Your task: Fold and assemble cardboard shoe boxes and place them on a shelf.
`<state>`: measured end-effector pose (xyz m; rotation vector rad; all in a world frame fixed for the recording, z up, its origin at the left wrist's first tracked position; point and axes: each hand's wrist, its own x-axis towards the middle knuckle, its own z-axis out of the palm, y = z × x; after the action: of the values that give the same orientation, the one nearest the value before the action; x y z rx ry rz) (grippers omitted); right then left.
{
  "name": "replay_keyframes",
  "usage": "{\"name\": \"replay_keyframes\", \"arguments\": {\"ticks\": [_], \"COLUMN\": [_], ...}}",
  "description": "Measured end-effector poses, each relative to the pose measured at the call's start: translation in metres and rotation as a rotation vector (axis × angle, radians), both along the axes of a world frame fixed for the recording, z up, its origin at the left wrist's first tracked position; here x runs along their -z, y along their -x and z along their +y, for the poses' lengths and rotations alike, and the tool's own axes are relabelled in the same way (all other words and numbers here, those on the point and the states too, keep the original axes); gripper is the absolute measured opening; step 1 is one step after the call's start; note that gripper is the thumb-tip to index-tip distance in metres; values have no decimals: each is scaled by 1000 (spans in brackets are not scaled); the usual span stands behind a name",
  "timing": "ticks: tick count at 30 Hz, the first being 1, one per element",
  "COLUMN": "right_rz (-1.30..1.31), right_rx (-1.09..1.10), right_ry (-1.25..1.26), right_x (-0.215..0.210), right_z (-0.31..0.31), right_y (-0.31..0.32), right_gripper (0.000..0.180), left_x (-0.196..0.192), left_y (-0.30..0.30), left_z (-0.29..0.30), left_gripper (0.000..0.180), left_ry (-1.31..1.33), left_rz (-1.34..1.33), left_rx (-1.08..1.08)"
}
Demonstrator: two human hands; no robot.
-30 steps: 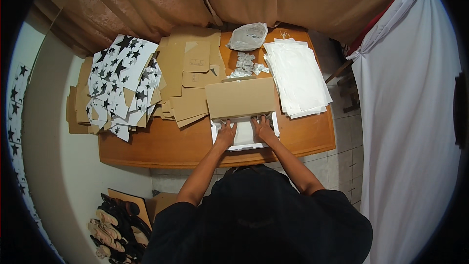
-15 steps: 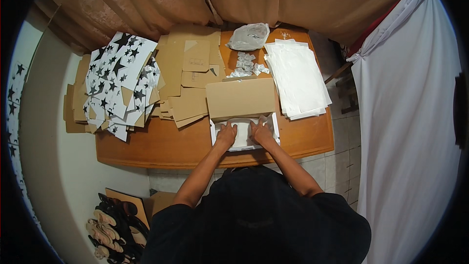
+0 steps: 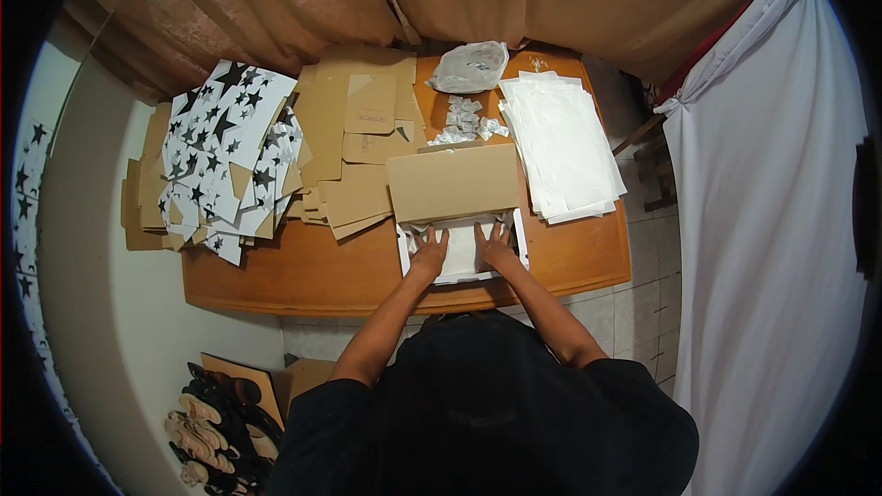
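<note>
A cardboard box (image 3: pixel 452 186) stands at the table's front edge, its brown-lined lid raised at the back and its outer walls white. White tissue paper (image 3: pixel 461 243) lines the inside. Against the paper at the box's left side lies my left hand (image 3: pixel 428 253), fingers spread. My right hand (image 3: pixel 496 248) presses the paper along the right side, its fingers apart too. Neither hand grips anything that I can see. Whatever lies under the paper is hidden.
Right of the box lies a stack of white paper sheets (image 3: pixel 562 147). Behind it are small white packets (image 3: pixel 464 118) and a clear plastic bag (image 3: pixel 469 68). Flat brown cardboard pieces (image 3: pixel 322 142) and star-printed cardboard (image 3: pixel 225 147) cover the left. Shoes (image 3: pixel 207 432) stand below left.
Both hands have shifted slightly inside the box, and their fingers are stretched farther forward over the paper. The box itself stays in nearly the same place.
</note>
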<state>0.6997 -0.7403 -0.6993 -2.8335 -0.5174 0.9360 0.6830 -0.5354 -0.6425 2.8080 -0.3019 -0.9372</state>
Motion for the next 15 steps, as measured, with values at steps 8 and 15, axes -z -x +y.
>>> {"name": "replay_keyframes", "arguments": {"ticks": [8,15], "right_rz": [44,-19], "right_rx": [-90,56], "right_ry": [-24,-145], "right_x": [-57,-32], "right_z": [9,-9], "right_y": [-5,-5], "right_gripper": [60,38], "left_x": [4,-20], "left_y": [4,-13], "left_z": [16,6], "left_gripper": [71,37], "left_ry": [5,12], "left_rz": [-11,160], "left_rx": [-6,5]}}
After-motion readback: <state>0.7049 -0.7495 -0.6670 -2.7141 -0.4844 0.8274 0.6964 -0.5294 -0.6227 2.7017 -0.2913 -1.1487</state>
